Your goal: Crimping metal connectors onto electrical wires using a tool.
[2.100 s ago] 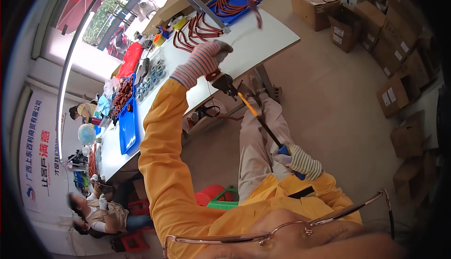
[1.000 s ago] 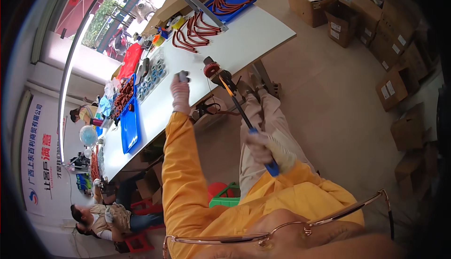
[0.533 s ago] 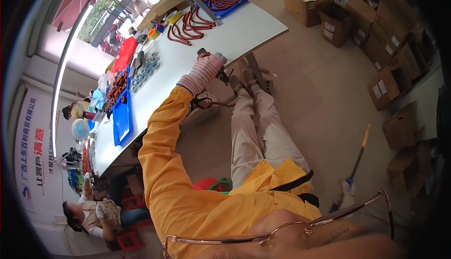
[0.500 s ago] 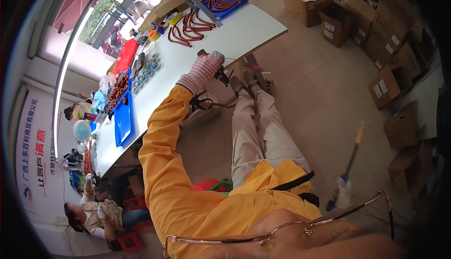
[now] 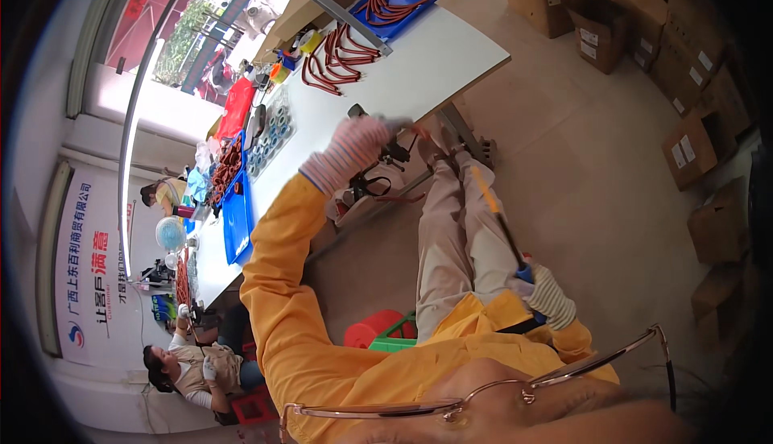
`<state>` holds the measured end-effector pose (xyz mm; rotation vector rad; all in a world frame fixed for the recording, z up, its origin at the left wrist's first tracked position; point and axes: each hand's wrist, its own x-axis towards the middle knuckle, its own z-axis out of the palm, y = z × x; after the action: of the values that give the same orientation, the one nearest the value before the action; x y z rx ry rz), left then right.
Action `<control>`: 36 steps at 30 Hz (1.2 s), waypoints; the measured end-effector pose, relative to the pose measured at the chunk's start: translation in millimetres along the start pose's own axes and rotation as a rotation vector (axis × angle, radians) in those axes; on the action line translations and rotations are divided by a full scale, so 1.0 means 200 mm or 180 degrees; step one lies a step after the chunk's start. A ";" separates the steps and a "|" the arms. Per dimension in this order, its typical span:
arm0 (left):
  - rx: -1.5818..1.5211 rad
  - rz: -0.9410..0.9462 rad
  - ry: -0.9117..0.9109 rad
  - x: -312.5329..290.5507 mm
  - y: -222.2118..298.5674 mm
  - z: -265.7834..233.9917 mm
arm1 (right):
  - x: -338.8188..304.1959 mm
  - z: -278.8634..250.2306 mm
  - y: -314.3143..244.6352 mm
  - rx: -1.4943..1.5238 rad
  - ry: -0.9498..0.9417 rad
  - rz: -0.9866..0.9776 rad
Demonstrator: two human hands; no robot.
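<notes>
Right now, near the centre of the frame, the left hand (image 5: pixel 348 152), in a striped glove, is placed over a black fixture (image 5: pixel 394 153) at the edge of the white table (image 5: pixel 439 51). Its fingers are blurred, so whether they are closed, or on what, cannot be told. Part of the fixture is seen just below and to the right of the hand. Lower and right of centre, a long hand tool (image 5: pixel 507 232) is held by its blue handle in the right hand (image 5: pixel 550 299), the gloved fingers curled round it. The dark shaft and yellow-orange end are pointed up and left from that grip, apart from the fixture and seen against the beige trousers (image 5: pixel 449 243). Near the top, reddish-brown wires (image 5: pixel 340 59) are laid out on the table.
</notes>
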<state>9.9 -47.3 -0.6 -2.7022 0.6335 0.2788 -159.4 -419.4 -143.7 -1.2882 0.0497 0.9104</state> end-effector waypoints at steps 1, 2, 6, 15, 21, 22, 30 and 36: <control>-0.0699 0.0245 0.0634 0.02 0.09 -0.23 | 0.06 0.02 0.01 -0.0207 -0.0213 -0.0168; -0.1985 0.0152 0.0745 0.11 0.03 -0.17 | 0.11 0.03 0.01 -0.0416 -0.0429 -0.0333; -0.3465 -0.0390 0.0621 0.20 -0.03 -0.30 | 0.28 0.11 -0.06 -0.0385 -0.1117 -0.0545; -0.3648 -0.0478 0.0599 0.34 -0.19 -0.26 | 0.46 0.12 -0.08 -0.0070 -0.1374 -0.0158; -0.3168 -0.0641 0.0887 0.40 -0.32 -0.13 | 0.50 0.23 -0.14 0.0055 -0.1311 0.0089; -0.3048 -0.0705 0.1015 0.41 -0.35 -0.10 | 0.52 0.25 -0.15 0.0050 -0.1281 0.0088; -0.2627 -0.1395 0.1382 0.33 -0.48 0.21 | 0.67 0.46 -0.30 0.0422 -0.1589 0.0065; -0.2770 -0.1798 0.1795 0.22 -0.52 0.40 | 0.68 0.66 -0.51 0.1355 -0.1745 0.0026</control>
<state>87.2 53.9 -56.0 -3.6669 -0.2393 -0.4895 -66.0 -234.1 -89.1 -0.6200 -0.1734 1.1609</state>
